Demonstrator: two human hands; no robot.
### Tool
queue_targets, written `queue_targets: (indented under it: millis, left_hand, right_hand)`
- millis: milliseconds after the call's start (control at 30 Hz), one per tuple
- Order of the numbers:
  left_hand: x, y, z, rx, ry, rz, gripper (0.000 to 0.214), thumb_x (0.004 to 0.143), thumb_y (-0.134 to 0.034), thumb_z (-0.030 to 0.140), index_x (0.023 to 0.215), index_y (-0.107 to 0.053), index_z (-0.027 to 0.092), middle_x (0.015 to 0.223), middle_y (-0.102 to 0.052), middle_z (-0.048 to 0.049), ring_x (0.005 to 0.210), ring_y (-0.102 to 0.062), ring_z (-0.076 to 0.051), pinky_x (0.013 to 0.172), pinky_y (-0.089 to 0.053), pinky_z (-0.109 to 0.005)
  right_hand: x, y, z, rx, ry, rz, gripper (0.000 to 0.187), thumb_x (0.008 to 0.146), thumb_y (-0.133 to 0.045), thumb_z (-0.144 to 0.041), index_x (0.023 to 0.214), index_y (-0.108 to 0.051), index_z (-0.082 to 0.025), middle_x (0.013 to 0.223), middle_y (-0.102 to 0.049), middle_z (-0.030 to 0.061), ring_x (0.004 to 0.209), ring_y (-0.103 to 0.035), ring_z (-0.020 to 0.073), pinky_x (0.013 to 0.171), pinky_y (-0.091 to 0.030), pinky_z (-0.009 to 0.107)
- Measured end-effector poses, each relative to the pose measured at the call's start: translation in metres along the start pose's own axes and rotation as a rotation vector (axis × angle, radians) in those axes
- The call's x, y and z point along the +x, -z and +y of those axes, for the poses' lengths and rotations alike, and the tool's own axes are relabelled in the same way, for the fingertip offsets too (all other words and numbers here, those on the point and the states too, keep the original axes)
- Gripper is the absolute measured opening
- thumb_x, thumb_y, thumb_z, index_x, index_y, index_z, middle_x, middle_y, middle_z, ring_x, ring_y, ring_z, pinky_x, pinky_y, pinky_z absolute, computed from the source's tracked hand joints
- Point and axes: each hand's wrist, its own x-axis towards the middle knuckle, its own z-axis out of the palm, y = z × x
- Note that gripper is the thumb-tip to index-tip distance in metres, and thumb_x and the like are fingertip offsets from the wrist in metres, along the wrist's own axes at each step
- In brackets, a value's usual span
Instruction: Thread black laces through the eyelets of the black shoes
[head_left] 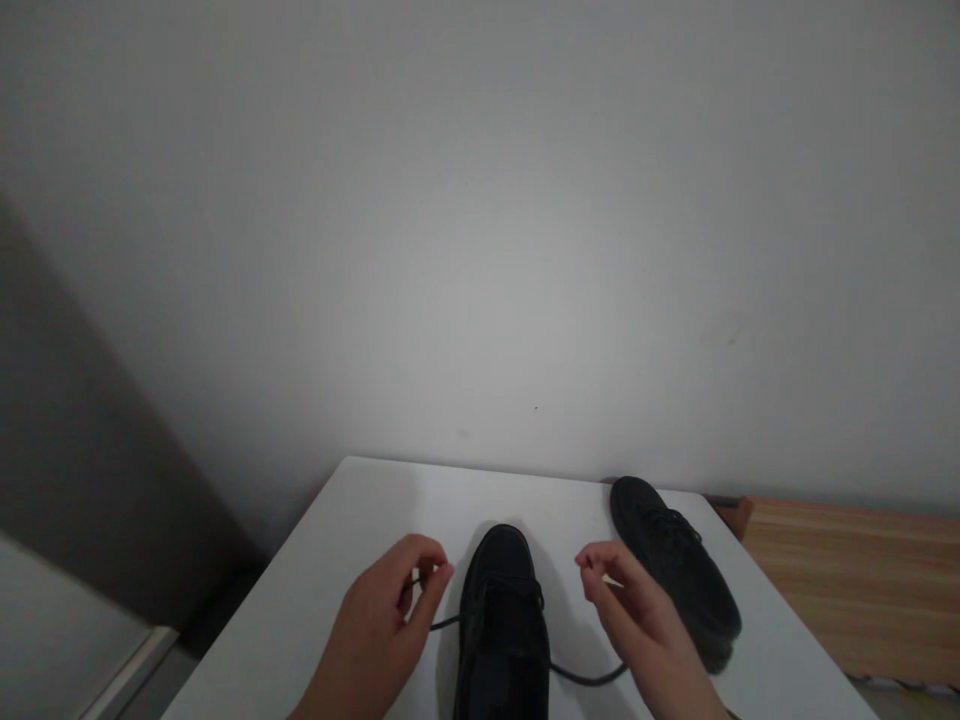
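A black shoe (504,610) lies between my hands with its toe pointing away, its near end cut off by the frame's bottom edge. From its left side a dark shoelace (445,623) runs to my left hand (386,620), which is closed with thumb and fingers pinched around it. On the other side a lace end (589,681) sags from the shoe and passes behind my right hand (634,610). That hand is also closed in a pinch, its fingertips raised beside the shoe; the gripped bit of lace is mostly hidden.
A second black shoe (675,565), laced, lies at the right on the white tabletop (375,500). Behind the table rises a pale wall (480,250). A wood-grained surface (855,590) lies beyond the table's right edge.
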Motion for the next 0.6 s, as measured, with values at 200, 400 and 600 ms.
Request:
queue_targets:
  millis: [200, 400, 600]
  left_hand:
    - [0.003, -0.028, -0.014, 0.209, 0.103, -0.404, 0.026, 0.089, -0.060, 0.047, 0.093, -0.073, 0.025, 0.084, -0.079, -0.0017, 0.074, -0.070, -0.023, 0.068, -0.043, -0.029]
    - [-0.005, -0.041, -0.017, 0.269, 0.027, -0.384, 0.041, 0.097, -0.045, 0.040, 0.069, -0.068, 0.022, 0.070, -0.072, -0.0033, 0.070, -0.068, -0.022, 0.065, -0.045, -0.029]
    - [-0.018, -0.046, -0.034, -0.032, -0.055, -0.272, 0.034, 0.095, -0.049, 0.041, 0.076, -0.072, 0.023, 0.127, -0.068, -0.0102, 0.120, -0.061, -0.025, 0.103, -0.046, -0.031]
  right_hand:
    - [-0.006, -0.010, 0.045, -0.455, -0.106, -0.335, 0.039, 0.092, -0.052, -0.054, 0.112, -0.056, -0.021, 0.094, -0.075, 0.0060, 0.067, -0.063, 0.0176, 0.064, -0.045, 0.028]
    - [-0.009, -0.012, 0.045, -0.786, -0.179, -0.396, 0.023, 0.082, -0.065, -0.041, 0.093, -0.064, -0.021, 0.068, -0.075, 0.0050, 0.064, -0.066, 0.0231, 0.056, -0.037, 0.028]
    - [-0.006, -0.005, 0.031, -0.695, 0.039, -0.354, 0.031, 0.095, -0.050, -0.041, 0.074, -0.065, -0.023, 0.081, -0.072, 0.0056, 0.072, -0.068, 0.0199, 0.066, -0.050, 0.027]
